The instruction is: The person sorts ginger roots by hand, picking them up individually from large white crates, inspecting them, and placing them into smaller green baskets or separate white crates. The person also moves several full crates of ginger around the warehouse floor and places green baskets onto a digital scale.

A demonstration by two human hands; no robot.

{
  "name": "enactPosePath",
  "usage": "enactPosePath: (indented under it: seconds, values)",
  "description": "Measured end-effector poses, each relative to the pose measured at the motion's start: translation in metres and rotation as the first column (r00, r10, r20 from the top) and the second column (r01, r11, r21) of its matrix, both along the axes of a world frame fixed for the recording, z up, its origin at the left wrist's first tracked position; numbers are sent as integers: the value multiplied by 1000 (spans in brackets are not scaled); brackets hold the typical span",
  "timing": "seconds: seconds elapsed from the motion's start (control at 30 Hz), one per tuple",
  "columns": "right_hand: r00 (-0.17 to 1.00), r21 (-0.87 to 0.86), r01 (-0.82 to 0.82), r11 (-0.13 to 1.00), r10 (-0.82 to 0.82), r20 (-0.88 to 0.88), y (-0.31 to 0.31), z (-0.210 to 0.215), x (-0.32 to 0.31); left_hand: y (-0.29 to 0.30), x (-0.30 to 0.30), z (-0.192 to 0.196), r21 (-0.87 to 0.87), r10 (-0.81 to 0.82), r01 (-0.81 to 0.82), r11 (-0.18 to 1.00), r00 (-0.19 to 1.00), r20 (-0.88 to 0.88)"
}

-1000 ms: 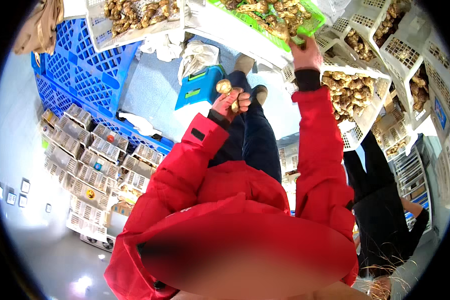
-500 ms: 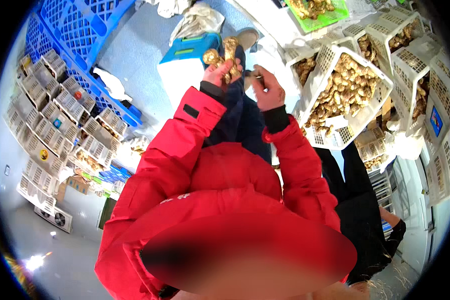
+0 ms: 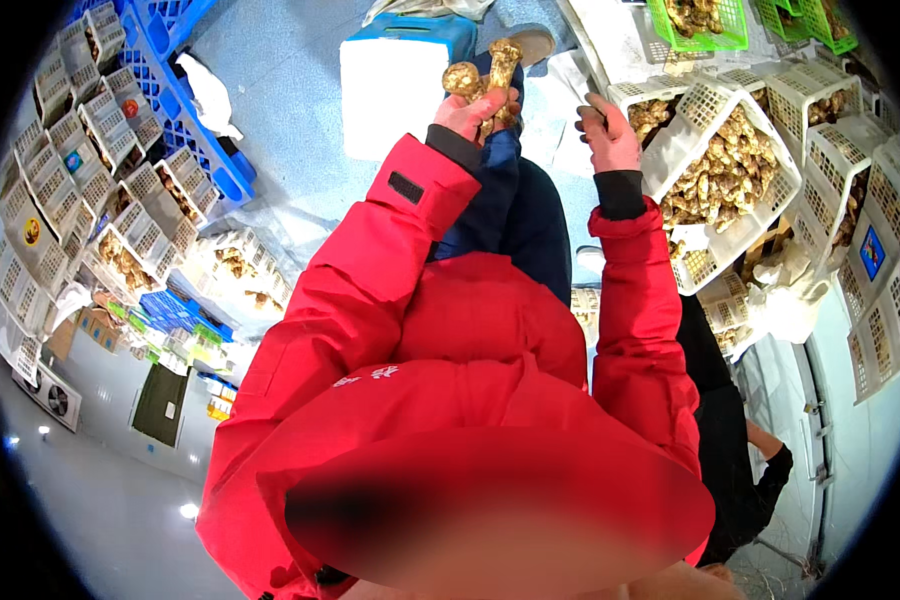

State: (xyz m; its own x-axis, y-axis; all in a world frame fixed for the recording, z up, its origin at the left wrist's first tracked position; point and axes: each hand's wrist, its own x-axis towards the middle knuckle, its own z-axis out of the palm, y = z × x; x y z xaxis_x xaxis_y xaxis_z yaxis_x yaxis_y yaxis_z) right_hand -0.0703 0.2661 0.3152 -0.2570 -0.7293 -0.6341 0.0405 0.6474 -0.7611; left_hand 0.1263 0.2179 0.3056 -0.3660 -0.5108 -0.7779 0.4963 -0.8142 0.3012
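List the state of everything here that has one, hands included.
Left hand: closed around two mushrooms.
Two mushrooms: held, tops spread apart.
Right hand: fingers partly curled; whether it holds anything is unclear.
Large white crate: tilted, heaped with more mushrooms.
Leftmost green basket: partly filled.
Blue-topped box: closed, as far as shows.

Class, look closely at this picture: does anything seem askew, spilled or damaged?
The white crate of mushrooms beside the right hand looks askew, angled against the neighbouring crates, though the wide lens may exaggerate this. No spill or damage stands out.
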Motion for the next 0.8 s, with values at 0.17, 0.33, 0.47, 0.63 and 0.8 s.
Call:
enactPosePath:
  seconds: [0.17, 0.33, 0.47, 0.63, 0.8]
  values:
    - [999, 43, -35, 998, 36, -6, 2, -10, -1, 3, 10, -1, -41, -15, 15, 999, 1000, 3]
    - [990, -5, 130, 991, -130, 63, -4, -56, -43, -2, 15, -4, -28, -74, 71, 997, 987, -140]
    - [686, 256, 680, 687, -719, 107, -57, -111, -116, -4, 14, 19, 30, -110, 109, 994, 994, 17]
    - [898, 268, 223, 937, -90, -431, -91, -202, -199, -5, 42, -13, 127, -184, 199, 972, 976, -119]
    - [641, 403, 44, 914, 283, -713, -107, -206, -196, -40, 46, -18, 105, -176, 171, 980, 983, 45]
